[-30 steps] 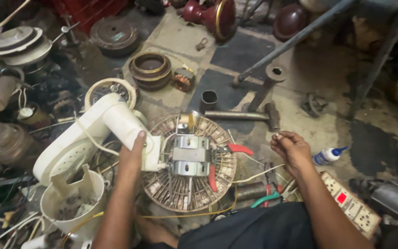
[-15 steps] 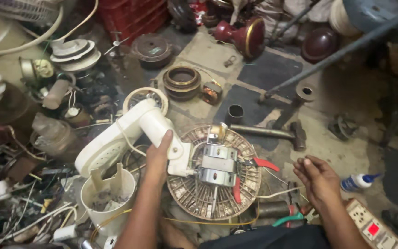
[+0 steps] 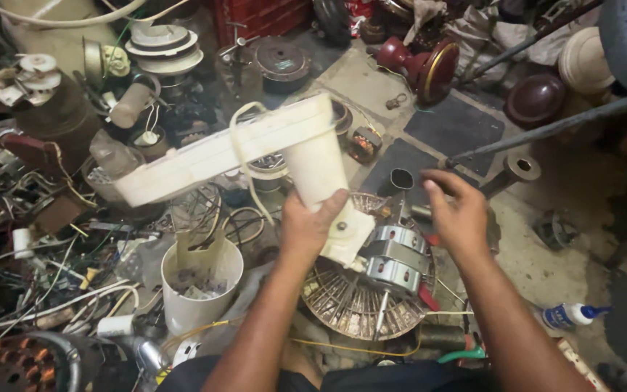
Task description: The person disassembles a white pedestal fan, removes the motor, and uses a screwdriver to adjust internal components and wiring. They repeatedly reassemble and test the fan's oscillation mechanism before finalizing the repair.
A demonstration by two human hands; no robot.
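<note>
Fan dismantling, lifting stage: my left hand (image 3: 312, 226) grips the cream fan stand (image 3: 255, 149), raising it with the motor (image 3: 393, 261) over the wire guard (image 3: 342, 301). My right hand (image 3: 459, 214) hovers released, apparently empty. Next, I judge, steadying the motor.

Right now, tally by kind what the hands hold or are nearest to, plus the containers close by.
Hands: 2, left hand gripping, right hand open
White fan stand: 1
Fan motor: 1
Wire fan guard: 1
White plastic tub: 1
White squeeze bottle with blue cap: 1
Total: 7
</note>
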